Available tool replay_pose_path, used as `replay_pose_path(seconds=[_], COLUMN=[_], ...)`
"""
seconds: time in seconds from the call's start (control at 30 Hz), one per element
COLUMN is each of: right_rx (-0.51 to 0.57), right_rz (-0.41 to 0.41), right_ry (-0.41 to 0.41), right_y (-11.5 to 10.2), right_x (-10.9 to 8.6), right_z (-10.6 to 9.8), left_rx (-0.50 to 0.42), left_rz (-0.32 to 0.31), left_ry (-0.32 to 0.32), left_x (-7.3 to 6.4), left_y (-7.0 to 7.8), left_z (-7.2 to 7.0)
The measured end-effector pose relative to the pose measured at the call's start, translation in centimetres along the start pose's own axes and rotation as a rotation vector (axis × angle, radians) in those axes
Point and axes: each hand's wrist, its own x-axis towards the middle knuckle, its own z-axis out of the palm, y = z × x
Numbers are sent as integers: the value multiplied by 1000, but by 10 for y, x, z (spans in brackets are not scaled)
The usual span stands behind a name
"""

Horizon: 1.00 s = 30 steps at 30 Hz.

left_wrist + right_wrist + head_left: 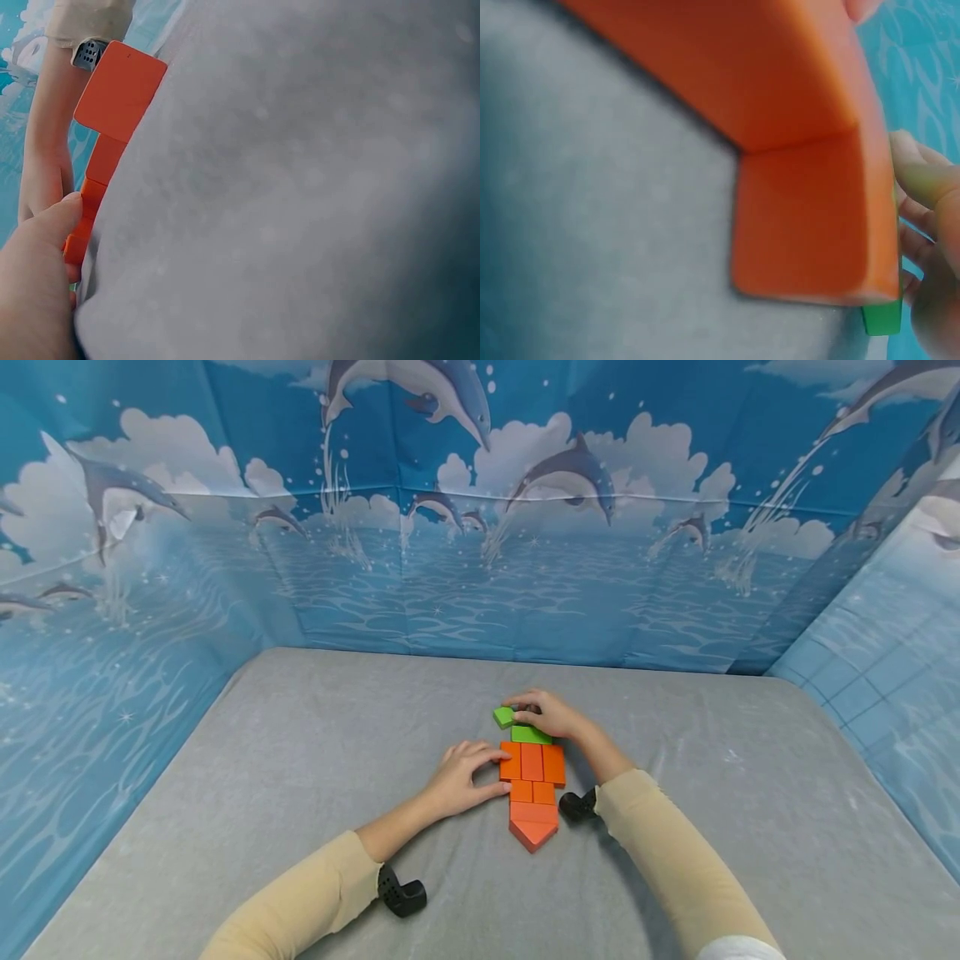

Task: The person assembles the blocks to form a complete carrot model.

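Note:
Orange blocks [532, 762] stand together on the grey cloth, with a red-orange triangular block [533, 835] at the near end. Against their left side, the thumb and fingers of my left hand [459, 779] rest lightly; the left wrist view shows the thumb touching an orange block [105, 157]. A long green block [531, 735] lies across the far end of the orange ones. Beyond it, my right hand [551, 712] has thumb and index finger at a small, turned green block [503, 717], which it seems to pinch. Its contact is partly hidden in the right wrist view.
The grey cloth surface [360, 718] extends around the blocks. Dolphin-print curtains [450, 593] rise along its back and sides. Black wrist devices hang below the sleeves; the right one [577, 807] sits close beside the orange blocks, the left one [403, 895] nearer the front.

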Motion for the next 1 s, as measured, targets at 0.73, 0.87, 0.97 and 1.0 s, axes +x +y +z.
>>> replay_pose_path(seconds=[0.73, 0.87, 0.97, 1.0], right_rx=[-49, -68, -78, -82], right_rz=[46, 59, 63, 63], right_ry=[-27, -27, -27, -27], right_y=[-2, -3, -3, -3], right_x=[-3, -2, -2, -2], right_z=[-1, -2, -2, -2], left_rx=[9, 4, 7, 8], left_rz=[11, 16, 18, 17], left_ry=[3, 4, 1, 1], left_x=[-1, -1, -1, -1], left_y=[-3, -2, -3, -3], left_z=[1, 0, 0, 0])
